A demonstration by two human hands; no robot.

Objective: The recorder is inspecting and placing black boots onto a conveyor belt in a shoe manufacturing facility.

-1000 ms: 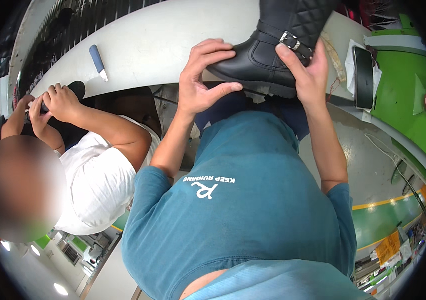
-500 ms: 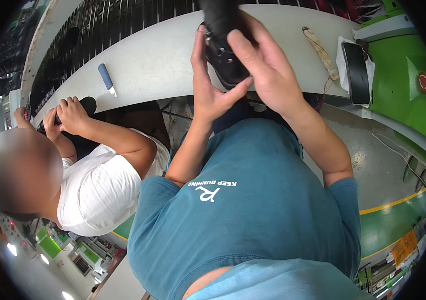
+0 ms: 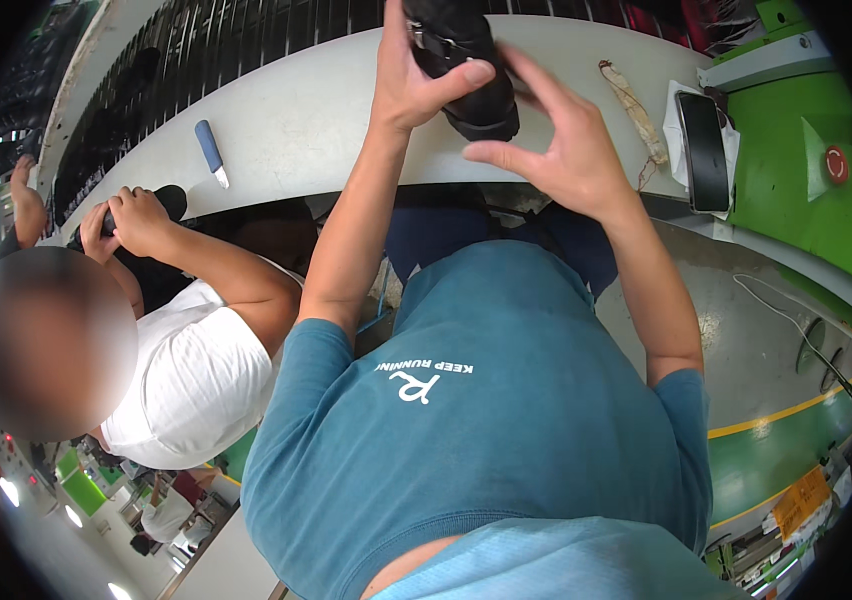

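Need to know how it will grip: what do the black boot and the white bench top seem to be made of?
The black boot, held in the left hand, looks like matte leather or a synthetic lookalike: dull surface, with a shiny metal-looking buckle. Which one, the picture cannot settle. The bench top looks like a smooth, hard white sheet, perhaps laminate or painted metal, with an even, faint sheen.

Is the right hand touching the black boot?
Apart. The head view shows the right hand open beside the black boot, a strip of white table between them, while the left hand grips it.

One head-worn fisheye view, steeply downward over the person's own torso toward the near workbench (image 3: pixel 296 110).
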